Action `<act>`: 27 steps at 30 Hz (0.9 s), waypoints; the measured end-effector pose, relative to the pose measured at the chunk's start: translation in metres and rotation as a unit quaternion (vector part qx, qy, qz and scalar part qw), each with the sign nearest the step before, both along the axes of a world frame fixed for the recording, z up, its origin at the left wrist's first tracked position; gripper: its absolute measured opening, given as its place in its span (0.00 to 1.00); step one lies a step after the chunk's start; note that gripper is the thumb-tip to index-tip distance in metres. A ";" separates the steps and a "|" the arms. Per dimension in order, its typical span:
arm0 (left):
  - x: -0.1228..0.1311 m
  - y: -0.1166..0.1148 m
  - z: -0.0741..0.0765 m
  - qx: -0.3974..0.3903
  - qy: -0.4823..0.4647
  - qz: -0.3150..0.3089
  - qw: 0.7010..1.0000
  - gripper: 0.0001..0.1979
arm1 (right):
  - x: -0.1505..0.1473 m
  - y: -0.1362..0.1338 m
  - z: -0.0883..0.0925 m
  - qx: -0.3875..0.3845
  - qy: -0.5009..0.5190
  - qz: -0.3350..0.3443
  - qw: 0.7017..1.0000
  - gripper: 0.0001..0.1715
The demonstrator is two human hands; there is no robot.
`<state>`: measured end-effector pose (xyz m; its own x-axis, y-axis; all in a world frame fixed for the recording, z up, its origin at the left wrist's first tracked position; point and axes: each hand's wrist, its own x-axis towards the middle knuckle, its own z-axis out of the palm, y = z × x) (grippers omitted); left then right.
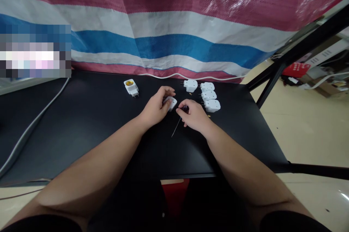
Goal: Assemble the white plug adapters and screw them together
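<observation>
Both forearms stretched out over the black table (81, 123). Left hand (156, 110) curled round a white plug (172, 102), pressing it to the tabletop. Right hand (195, 117) pinched a screwdriver (185, 108) by its dark handle, the shaft pointing back toward the person. Holding that plug flat and steady would, I judge, keep the tool from slipping. Beyond, four spare plugs (209, 96) and a yellow-centred plug (131, 87) lay loose, in no box or tray.
</observation>
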<state>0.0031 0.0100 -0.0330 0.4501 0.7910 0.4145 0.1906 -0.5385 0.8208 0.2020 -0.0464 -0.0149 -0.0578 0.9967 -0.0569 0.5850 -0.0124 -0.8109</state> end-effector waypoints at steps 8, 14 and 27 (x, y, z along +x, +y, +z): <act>0.002 0.001 -0.004 -0.024 -0.047 0.009 0.999 0.18 | 0.003 -0.007 0.008 0.149 -0.044 0.124 0.980 0.26; 0.002 -0.002 -0.002 -0.067 -0.064 -0.030 0.995 0.20 | 0.005 -0.004 0.011 0.177 -0.036 0.150 0.972 0.13; 0.002 0.002 0.005 -0.094 -0.179 0.001 0.979 0.15 | 0.010 0.004 0.002 0.235 0.034 0.095 0.967 0.27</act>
<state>0.0046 0.0121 -0.0278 0.3008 0.8688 0.3932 -0.1274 -0.3720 0.9195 0.2124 -0.0428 -0.0131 -0.2301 0.8824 0.4105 0.4858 0.4696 -0.7372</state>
